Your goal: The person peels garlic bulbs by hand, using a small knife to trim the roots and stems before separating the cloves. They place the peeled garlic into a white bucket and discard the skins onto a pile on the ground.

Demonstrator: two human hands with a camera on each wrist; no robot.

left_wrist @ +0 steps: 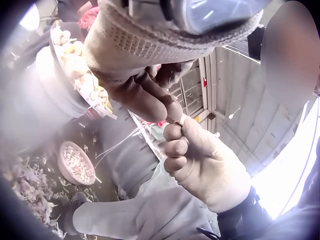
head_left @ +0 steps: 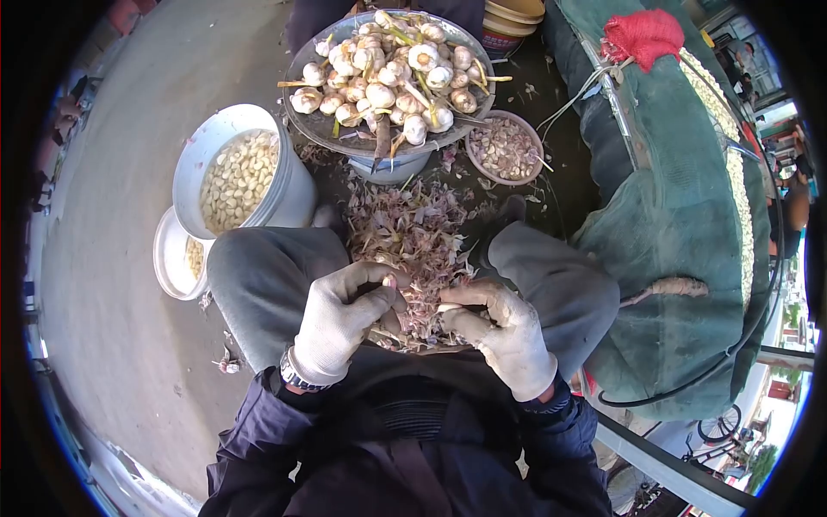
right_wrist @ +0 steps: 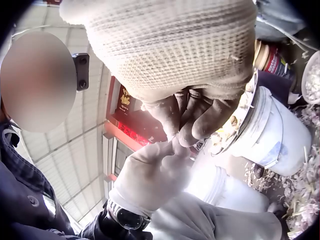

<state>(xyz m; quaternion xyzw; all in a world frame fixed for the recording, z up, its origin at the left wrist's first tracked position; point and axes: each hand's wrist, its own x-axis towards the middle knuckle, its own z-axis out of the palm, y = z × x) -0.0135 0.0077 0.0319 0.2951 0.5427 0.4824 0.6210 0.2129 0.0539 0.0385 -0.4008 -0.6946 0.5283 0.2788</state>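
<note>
In the head view, the gloved left hand (head_left: pixel 338 323) pinches a pinkish garlic clove (head_left: pixel 390 282) between thumb and forefinger. Facing it, the gloved right hand (head_left: pixel 508 334) has a small pale clove (head_left: pixel 447 308) between thumb and fingertips. A gap separates the hands there, above a heap of garlic skins (head_left: pixel 413 226). Both wrist views show the fingertips of the left hand (left_wrist: pixel 132 65) (right_wrist: pixel 150 175) and right hand (left_wrist: pixel 215 172) (right_wrist: pixel 175 60) close together or touching, with a small white piece (left_wrist: pixel 183 119) between them in the left wrist view; its outline is partly hidden.
A wide pan (head_left: pixel 301 129) of garlic bulbs stands ahead on a bucket. White buckets (head_left: pixel 293 185) with peeled cloves are at the left. A pink bowl (head_left: pixel 503 181) of cloves sits right of the pan. Green netting (head_left: pixel 663 224) covers something long at the right.
</note>
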